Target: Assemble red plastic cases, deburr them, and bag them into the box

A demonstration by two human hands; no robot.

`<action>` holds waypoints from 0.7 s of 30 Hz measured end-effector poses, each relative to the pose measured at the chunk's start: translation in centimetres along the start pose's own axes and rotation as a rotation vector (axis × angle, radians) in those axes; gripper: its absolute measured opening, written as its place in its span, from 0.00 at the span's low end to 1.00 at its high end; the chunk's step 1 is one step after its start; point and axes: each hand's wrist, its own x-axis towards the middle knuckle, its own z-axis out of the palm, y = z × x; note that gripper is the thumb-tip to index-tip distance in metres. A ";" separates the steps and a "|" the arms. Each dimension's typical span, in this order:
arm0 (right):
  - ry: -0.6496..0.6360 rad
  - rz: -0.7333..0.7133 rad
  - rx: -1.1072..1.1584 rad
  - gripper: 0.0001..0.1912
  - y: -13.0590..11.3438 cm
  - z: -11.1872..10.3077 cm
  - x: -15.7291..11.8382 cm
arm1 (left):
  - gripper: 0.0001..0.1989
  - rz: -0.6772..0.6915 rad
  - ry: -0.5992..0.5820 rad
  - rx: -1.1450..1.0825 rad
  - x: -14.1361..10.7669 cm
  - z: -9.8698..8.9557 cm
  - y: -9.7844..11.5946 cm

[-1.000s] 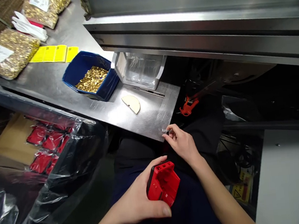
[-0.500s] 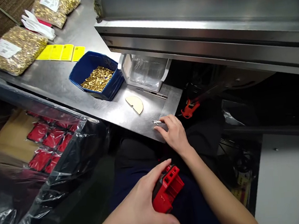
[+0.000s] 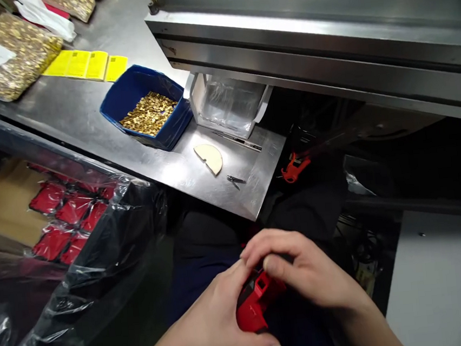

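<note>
A red and black plastic part (image 3: 251,311) sits above my lap, with my left hand (image 3: 217,315) wrapped round its left side. My right hand (image 3: 300,267) curls over the top and right side of the same part, its thumb and fingers bent against it. On the metal table (image 3: 253,198), near the front corner, lies a small metal clipper-like tool (image 3: 236,180). Beside it rests a pale half-round disc (image 3: 209,157) with a small notch. A thin dark metal tool (image 3: 239,141) lies behind them.
A blue bin (image 3: 116,105) holds small brass pieces, next to a clear-fronted tray (image 3: 230,105). Yellow labels (image 3: 85,64) and a bag of brass pieces (image 3: 11,52) lie further left. Red parts in plastic (image 3: 73,207) fill a box at the left. A metal beam (image 3: 304,51) overhangs the table.
My right hand has let go of the small metal tool at the table corner and come down onto the red part. The view has shifted slightly.
</note>
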 end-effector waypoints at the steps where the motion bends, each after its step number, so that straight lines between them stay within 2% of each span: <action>1: -0.049 0.007 -0.019 0.09 -0.9 0.1 -0.6 | 0.44 0.010 -0.018 0.004 0.3 0.0 0.2; 5: -0.079 0.039 -0.211 0.02 -2.3 0.0 -1.3 | 0.34 0.011 -0.059 0.056 1.4 0.2 0.9; 8: -0.112 -0.013 -0.220 0.04 -1.1 -1.0 -1.2 | 0.36 -0.006 -0.068 0.076 1.7 0.3 0.9; 9: -0.048 -0.013 -0.249 0.06 -0.4 -1.5 -1.3 | 0.39 -0.009 -0.058 0.077 1.6 0.3 0.7; 13: 0.433 0.087 -0.508 0.12 2.7 -3.2 -2.3 | 0.55 0.014 -0.036 0.068 0.7 0.0 -0.4; 14: 0.485 0.101 -0.510 0.12 3.1 -3.5 -2.7 | 0.57 0.031 -0.053 0.059 0.3 -0.1 -0.8; 16: 0.461 0.097 -0.384 0.11 3.3 -3.5 -3.5 | 0.58 0.082 -0.113 0.026 -0.3 -0.4 -1.5; 18: 0.355 0.069 -0.179 0.10 2.8 -2.9 -4.1 | 0.57 0.145 -0.179 -0.025 -0.8 -0.6 -2.1; 21: 0.164 0.055 0.087 0.18 2.2 -1.2 -4.3 | 0.53 0.202 -0.232 -0.117 -1.0 -0.8 -3.0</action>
